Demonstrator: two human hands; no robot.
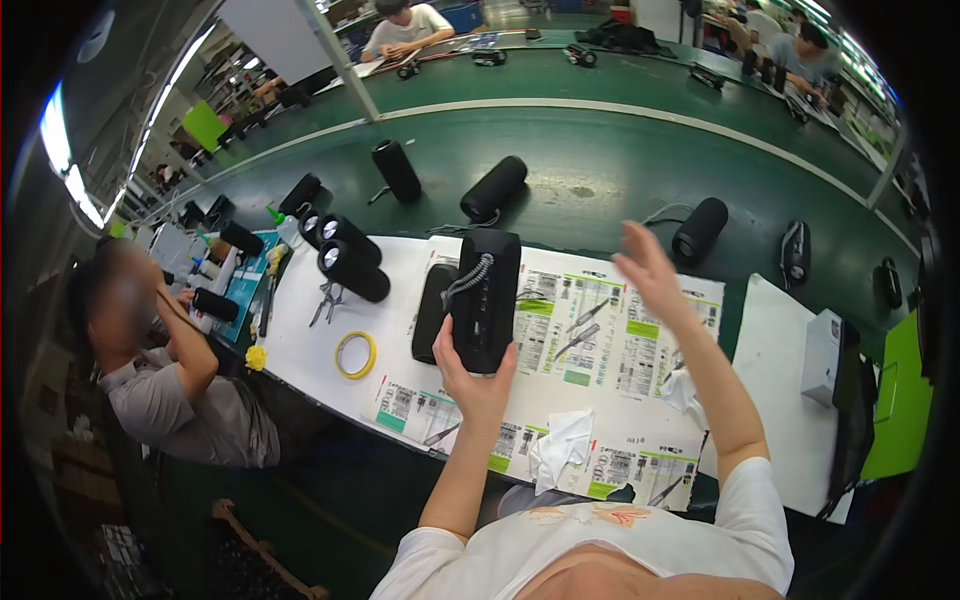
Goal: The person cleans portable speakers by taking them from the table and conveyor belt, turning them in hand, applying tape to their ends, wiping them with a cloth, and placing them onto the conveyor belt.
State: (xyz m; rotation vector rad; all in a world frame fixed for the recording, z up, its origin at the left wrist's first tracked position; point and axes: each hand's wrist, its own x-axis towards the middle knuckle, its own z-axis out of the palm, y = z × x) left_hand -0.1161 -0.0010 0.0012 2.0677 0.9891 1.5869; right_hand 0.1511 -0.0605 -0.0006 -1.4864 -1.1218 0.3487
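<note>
My left hand is wrapped around the lower end of a black portable speaker. A grey braided cord loops across the speaker's upper face, and a strip of small controls runs down it. Close against its left side lies a second black speaker, partly hidden. My right hand is raised over the right side of the bench with its fingers stretched out and nothing in them. Nearest to it, on the green surface, is another black speaker with a cord.
Printed sheets cover the white worktop, with a yellow tape roll, pliers and crumpled tissue. Several speakers stand at left and on the green bench. A white box stands right; a co-worker sits left.
</note>
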